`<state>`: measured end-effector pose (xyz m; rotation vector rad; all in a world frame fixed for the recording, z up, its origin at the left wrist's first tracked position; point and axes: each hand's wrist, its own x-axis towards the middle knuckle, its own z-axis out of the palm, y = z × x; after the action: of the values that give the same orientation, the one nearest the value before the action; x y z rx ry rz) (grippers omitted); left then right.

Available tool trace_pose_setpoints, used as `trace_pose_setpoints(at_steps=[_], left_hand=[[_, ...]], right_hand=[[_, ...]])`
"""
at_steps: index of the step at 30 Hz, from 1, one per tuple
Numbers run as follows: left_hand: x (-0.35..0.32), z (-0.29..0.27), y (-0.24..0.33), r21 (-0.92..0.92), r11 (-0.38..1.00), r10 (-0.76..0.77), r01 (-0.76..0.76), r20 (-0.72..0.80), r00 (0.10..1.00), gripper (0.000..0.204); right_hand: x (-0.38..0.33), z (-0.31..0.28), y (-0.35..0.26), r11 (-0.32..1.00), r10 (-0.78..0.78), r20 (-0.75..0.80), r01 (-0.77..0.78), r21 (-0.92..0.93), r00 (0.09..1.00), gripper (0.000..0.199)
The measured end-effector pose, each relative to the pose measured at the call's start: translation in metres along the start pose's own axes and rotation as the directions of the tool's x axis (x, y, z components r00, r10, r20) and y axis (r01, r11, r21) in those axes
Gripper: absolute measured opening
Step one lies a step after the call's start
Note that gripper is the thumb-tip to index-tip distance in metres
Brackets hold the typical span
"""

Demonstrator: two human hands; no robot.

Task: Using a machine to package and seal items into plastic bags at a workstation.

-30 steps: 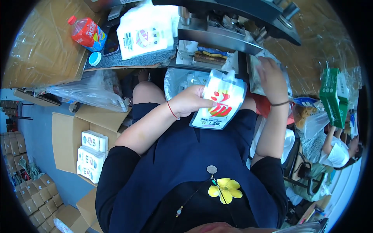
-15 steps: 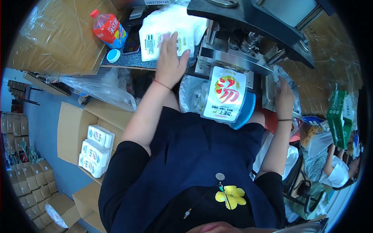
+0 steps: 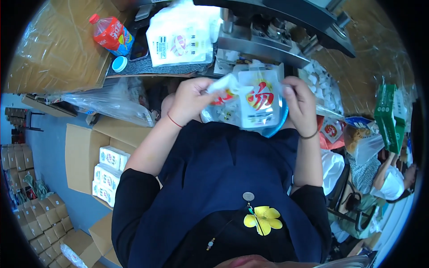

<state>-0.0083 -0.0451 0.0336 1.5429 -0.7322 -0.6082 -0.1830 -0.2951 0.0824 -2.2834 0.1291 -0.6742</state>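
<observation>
In front of my lap, a flat white printed pouch (image 3: 250,117) with red lettering stands upright below the press. My right hand (image 3: 300,103) is closed at its right edge, thumb against the fingers. My left hand (image 3: 193,102) pinches a second white plastic piece with red print (image 3: 222,89), bent and blurred by motion, beside the pouch's left edge. Behind my hands is the metal press (image 3: 263,49). Part of a blue rounded rim (image 3: 284,119) shows behind the pouch. A stack of white pouches (image 3: 178,44) lies on the bench at the far left.
Near that stack are a red-capped drink bottle (image 3: 112,35), a blue-white cap (image 3: 119,64) and a dark phone (image 3: 139,44). White scraps fill a tray (image 3: 330,107) right of the press. An open carton (image 3: 80,154) at left holds white packs. A green box (image 3: 388,118) stands far right, near another person.
My left hand has come off the pouch stack toward my lap, now pinching a white piece. My right hand has moved left from the scrap tray to the upright pouch.
</observation>
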Motion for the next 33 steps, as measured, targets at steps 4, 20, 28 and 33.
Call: trace_pose_setpoints(at_steps=[4, 20, 28, 33], left_hand=[[-0.005, 0.043, 0.007, 0.203, 0.979, -0.014, -0.018, 0.155, 0.988, 0.019], [0.030, 0.062, 0.000, -0.530, 0.686, -0.302, 0.498, 0.416, 0.858, 0.032], [0.051, 0.039, -0.030, 0.069, 0.997, -0.028, 0.038, -0.144, 0.989, 0.041], [0.055, -0.046, -0.017, 0.947, 0.319, 0.484, -0.042, -0.125, 0.866, 0.067]], right_hand=[[0.019, 0.010, -0.026, 0.989, -0.006, -0.057, 0.014, 0.150, 0.998, 0.017], [-0.003, -0.078, 0.081, 0.708, 0.167, 0.226, 0.043, -0.705, 0.960, 0.032], [-0.015, -0.082, 0.081, 0.965, 0.179, 0.375, -0.089, -0.245, 0.910, 0.017], [-0.025, -0.097, 0.093, 0.918, 0.395, 0.261, -0.392, -0.063, 0.881, 0.011]])
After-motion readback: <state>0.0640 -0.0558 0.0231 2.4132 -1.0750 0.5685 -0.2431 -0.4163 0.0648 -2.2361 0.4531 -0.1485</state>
